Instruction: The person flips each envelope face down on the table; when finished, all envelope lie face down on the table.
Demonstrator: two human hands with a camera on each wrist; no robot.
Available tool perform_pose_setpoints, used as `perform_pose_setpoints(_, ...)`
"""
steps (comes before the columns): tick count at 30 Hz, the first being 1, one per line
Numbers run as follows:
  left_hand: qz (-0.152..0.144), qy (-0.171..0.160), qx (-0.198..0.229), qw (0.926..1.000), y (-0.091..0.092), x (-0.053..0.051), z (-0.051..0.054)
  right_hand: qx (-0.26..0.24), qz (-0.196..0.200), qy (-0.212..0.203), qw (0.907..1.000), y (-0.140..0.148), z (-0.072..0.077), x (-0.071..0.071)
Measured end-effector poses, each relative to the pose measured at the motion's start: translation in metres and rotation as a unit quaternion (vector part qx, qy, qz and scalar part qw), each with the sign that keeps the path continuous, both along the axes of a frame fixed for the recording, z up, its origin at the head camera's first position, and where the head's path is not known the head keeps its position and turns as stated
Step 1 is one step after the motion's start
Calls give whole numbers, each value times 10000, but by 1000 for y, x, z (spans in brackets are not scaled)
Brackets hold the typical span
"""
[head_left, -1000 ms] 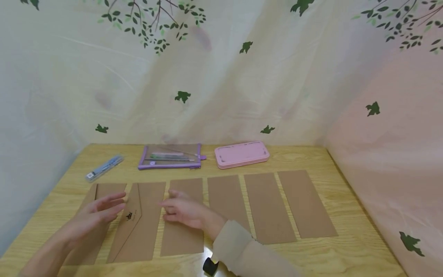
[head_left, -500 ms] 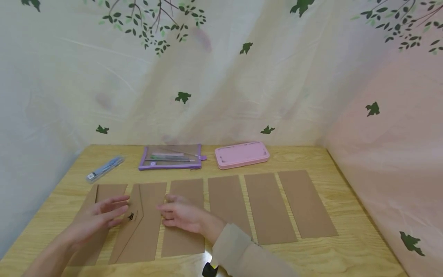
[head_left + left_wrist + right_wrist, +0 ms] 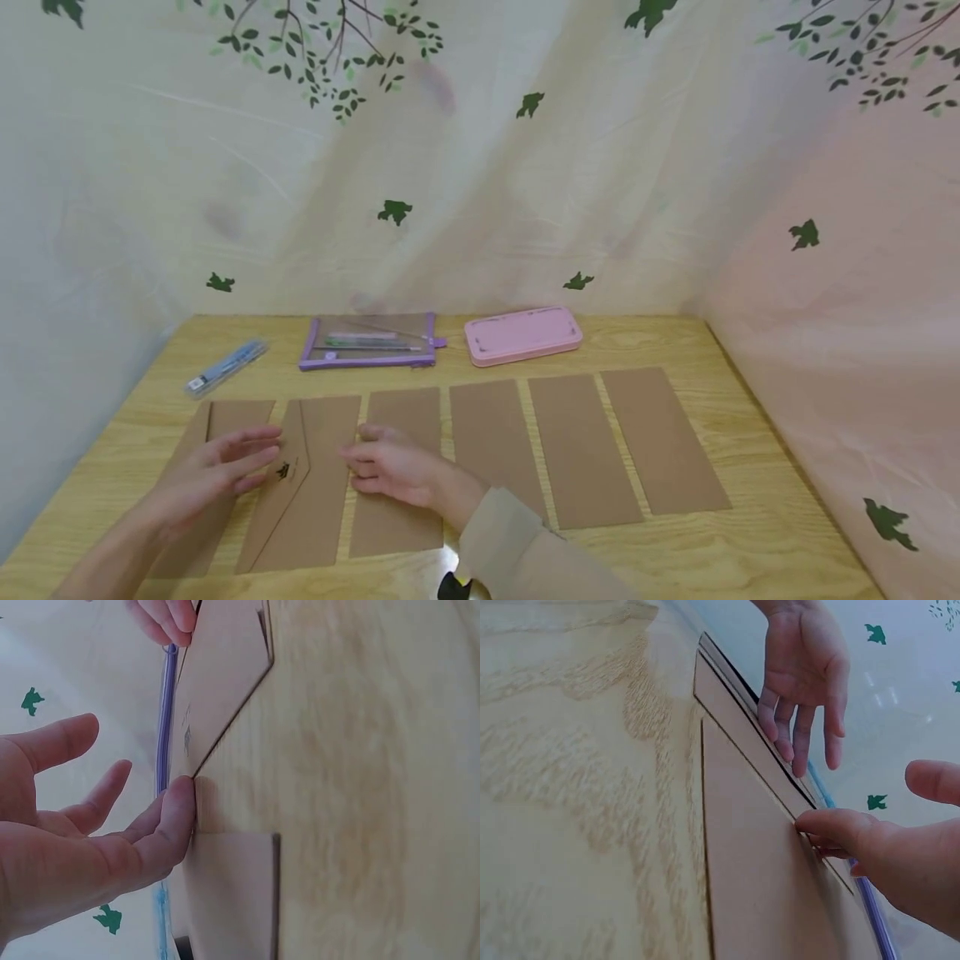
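Several brown envelopes lie in a row on the wooden table. The second from the left (image 3: pixel 315 500) shows a pointed flap and a small black print. At its left edge is the left hand (image 3: pixel 213 479), fingers extended and slightly bent, partly over the leftmost envelope (image 3: pixel 198 542). The right hand (image 3: pixel 397 468) reaches over the third envelope (image 3: pixel 397 529), its fingertips at the second one's right edge. In the left wrist view, the left hand (image 3: pixel 97 832) has fingertips at an envelope edge. The right wrist view shows the right hand (image 3: pixel 892 847) touching an envelope edge, thumb raised.
Behind the row are a blue pen case (image 3: pixel 225 368), a purple-edged pouch (image 3: pixel 367 360) with pens inside and a pink case (image 3: pixel 523 336). Three plain envelopes, the last at far right (image 3: pixel 663 442), lie right of the hands. A small black object (image 3: pixel 453 586) is at the front edge.
Both hands have shifted slightly toward the front, the left also a little to the right. The second envelope appears moved very slightly the same way.
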State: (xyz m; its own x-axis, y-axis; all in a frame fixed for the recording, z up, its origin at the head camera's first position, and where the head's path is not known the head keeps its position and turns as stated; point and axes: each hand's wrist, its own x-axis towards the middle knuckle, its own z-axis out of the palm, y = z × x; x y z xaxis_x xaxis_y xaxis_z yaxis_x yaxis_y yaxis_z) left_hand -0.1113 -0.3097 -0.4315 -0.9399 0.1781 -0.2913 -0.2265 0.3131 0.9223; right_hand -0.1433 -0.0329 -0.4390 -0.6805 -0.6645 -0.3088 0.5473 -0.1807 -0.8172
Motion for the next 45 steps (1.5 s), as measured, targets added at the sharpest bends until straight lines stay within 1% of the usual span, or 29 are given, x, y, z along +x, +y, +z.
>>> perform_pose_setpoints(4,-62,-46,185,9998,-3,-1,-1,-45,-27,-66,10000,1,-2,0)
perform_pose_setpoints(6,-66,-126,296,9995,-5,-2,-1,-66,-19,-86,9999,2,-3,0)
perform_pose_setpoints(9,-132,-182,374,9990,-7,-3,-3,-55,-3,-72,10000,2,-4,0)
perform_pose_setpoints(14,-182,-245,377,9988,-8,-4,-5,-41,10,-62,10000,2,-4,1)
perform_pose_setpoints(23,-311,-189,434,9984,-10,-5,-5,-14,88,-18,10000,0,-1,1)
perform_pose_setpoints(38,-181,-302,554,9978,-13,-4,-6,-15,129,-70,9999,-3,-1,-1)
perform_pose_setpoints(45,-132,-310,592,9977,-13,-5,-7,-28,92,-43,9999,-4,2,-1)
